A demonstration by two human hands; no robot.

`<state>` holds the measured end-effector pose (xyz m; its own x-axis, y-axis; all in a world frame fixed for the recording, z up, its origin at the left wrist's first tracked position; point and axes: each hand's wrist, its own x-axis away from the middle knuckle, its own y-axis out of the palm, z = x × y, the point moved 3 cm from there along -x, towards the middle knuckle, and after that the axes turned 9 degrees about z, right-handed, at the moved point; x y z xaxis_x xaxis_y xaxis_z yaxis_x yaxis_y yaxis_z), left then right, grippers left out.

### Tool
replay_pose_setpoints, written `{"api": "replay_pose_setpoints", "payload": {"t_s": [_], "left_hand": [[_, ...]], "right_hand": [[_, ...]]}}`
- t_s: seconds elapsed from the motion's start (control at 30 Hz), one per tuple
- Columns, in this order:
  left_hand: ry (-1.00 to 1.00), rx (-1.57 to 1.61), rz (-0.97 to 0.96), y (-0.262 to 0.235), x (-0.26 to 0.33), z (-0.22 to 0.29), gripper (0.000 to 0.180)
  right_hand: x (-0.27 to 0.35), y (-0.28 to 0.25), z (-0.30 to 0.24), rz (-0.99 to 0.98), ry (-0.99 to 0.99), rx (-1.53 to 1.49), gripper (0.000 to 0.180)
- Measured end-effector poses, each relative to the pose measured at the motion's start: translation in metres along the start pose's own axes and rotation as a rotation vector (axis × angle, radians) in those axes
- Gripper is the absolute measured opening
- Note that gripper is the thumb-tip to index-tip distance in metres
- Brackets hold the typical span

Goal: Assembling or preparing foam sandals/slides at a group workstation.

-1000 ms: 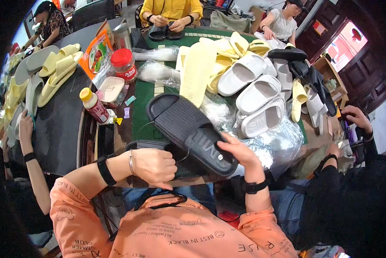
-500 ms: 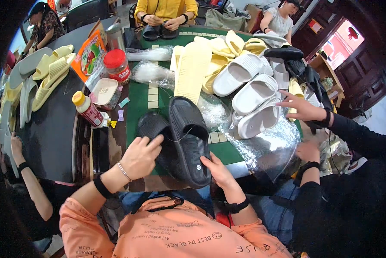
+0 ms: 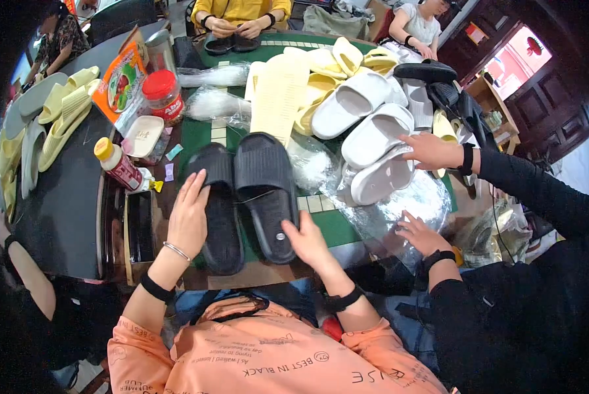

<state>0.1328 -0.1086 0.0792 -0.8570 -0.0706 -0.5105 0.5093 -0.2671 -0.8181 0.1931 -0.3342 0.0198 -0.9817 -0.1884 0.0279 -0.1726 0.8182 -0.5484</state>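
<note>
Black slides paired, thin strand lying loose

The two black slide sandals lay side by side at the near edge of the green-topped table [image 3: 340, 230], soles down and toes pointing away from the person, so the pairing looked done. The left slide [image 3: 221, 230] sat a little nearer the person than the right slide [image 3: 265, 164]. What seemed unfinished was a thin pale strand [image 3: 260, 194], which crossed the right slide just below its strap and did not appear fastened around both; its ends were too fine to follow.

The left hand [image 3: 188, 213] was spread nearly flat, fingers straight and together, touching the outer side of the left slide without visibly gripping it. The right hand [image 3: 309, 241] was half open, its thumb against the right slide's heel end; whether its hidden fingers closed underneath could not be told.

Beyond, the white slides [image 3: 352, 103] and pale-yellow slides [image 3: 321, 88] lay heaped loosely.
</note>
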Motion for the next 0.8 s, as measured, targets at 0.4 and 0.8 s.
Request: {"api": "replay_pose_setpoints", "payload": {"t_s": [0.4,0.8], "left_hand": [[0.001,0.064,0.104,-0.013,-0.017,0.037,0.023],[0.15,0.57,-0.19,0.063,-0.033,0.121,0.035]], "right_hand": [[-0.072,-0.044,0.022,0.293,-0.094,0.117,0.019],[-0.076,-0.046,0.033,0.352,-0.186,0.011,0.015]]}}
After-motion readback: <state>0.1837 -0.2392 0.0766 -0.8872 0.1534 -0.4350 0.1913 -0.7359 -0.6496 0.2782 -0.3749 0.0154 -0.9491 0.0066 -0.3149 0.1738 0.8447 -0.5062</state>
